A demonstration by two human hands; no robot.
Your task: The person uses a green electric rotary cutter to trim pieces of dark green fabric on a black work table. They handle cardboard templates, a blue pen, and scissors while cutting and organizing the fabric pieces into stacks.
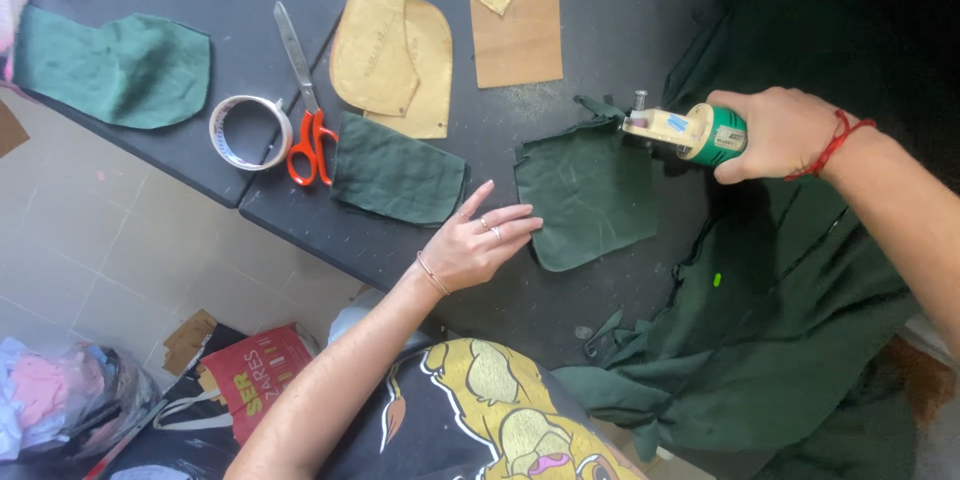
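View from above a black worktable (600, 10), looking down at two bare arms. Much is cut off or unclear: the right forearm leaves the frame at the right edge, the cutting end of the tool is small and partly lost against dark cloth, so its blade cannot be made out, and the top right corner is too dark to read. A heap of dark green fabric (790, 340) spills off the table's near right side, its folds hiding the table edge there.

The right hand (775, 132), a red cord at its wrist, has its fingers closed around the green rear of a handheld electric cutter (685, 130), whose cream-coloured front points left and meets the upper right corner of a cut green fabric piece (588, 190). This piece lies flat near the middle of the table, roughly square with rounded lower corners, faint chalk lines on it. The left hand (480, 238), wearing rings and a thin bracelet, lies flat with fingers straight and slightly spread, holding nothing, fingertips just at the piece's left edge.

To the left lies a second green piece (398, 175), then orange-handled scissors (308, 105) and a roll of tape (250, 132). Tan paper patterns (395, 55) sit above, and another green piece (115, 68) at far left. Below the table, a tiled floor (90, 240) with bags, partly out of frame
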